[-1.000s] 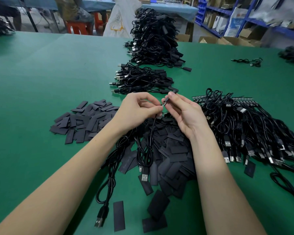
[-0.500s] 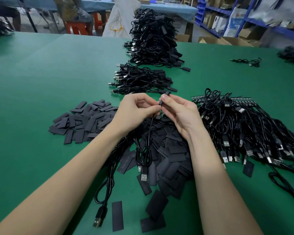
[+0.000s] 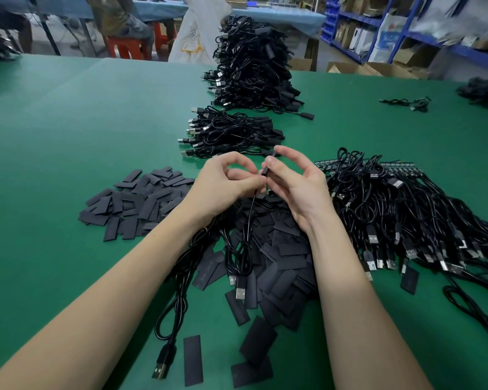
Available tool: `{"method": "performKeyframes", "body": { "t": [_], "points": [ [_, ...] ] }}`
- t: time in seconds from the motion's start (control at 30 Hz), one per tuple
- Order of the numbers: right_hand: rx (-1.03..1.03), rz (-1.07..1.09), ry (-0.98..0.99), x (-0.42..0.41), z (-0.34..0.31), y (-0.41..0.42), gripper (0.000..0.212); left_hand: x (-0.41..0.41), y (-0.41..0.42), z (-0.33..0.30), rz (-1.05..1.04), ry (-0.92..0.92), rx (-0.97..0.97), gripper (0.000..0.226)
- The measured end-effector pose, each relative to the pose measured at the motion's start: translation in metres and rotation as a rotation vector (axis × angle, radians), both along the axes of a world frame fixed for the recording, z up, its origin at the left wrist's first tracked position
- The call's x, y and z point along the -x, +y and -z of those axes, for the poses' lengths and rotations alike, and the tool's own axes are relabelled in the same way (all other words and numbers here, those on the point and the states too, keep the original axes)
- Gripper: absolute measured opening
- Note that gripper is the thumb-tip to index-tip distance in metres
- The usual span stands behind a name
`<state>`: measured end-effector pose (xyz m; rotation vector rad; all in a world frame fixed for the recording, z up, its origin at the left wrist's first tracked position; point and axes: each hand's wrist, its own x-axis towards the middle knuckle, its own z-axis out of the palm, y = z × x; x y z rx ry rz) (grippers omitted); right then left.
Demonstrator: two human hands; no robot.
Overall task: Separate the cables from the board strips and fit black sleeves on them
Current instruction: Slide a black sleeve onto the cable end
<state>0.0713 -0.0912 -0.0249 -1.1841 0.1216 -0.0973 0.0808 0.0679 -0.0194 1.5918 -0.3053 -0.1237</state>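
Nearest, loose black sleeves are heaped on the green table, under both wrists. Just above that heap the cable rises steeply to the hands: the left hand pinches it below its tip, the right hand pinches the tip, seemingly with a sleeve, fingers otherwise spread. Right of the heap lie cables on board strips; beyond it, finished bundles, bare table between.

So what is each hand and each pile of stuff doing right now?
left hand: pinches the cable below its tip
right hand: pinches the cable tip, other fingers spread
cable: held up, plug end hanging onto the sleeves
black sleeves: loose flat heap under the hands
board strips: on the table, cables attached
finished cables: stacked beyond the hands
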Motion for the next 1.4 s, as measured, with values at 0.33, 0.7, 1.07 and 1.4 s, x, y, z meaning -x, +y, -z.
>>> {"method": "performKeyframes", "body": {
  "t": [0.33,0.7,1.07,1.4],
  "points": [
    [-0.004,0.023,-0.017,-0.002,0.001,0.002,0.019,-0.001,0.000,0.001,0.019,0.076,-0.039,0.020],
    [-0.061,0.019,-0.001,-0.002,0.001,0.000,0.017,-0.004,0.001,0.001,0.082,0.125,-0.074,0.012],
    [-0.207,0.098,-0.005,-0.003,0.000,-0.010,0.024,-0.004,0.007,-0.010,0.230,0.040,-0.391,0.008],
    [-0.248,0.119,-0.018,-0.001,-0.003,-0.014,0.029,-0.006,-0.001,-0.022,0.186,0.075,-0.304,0.015]
  ]
}}
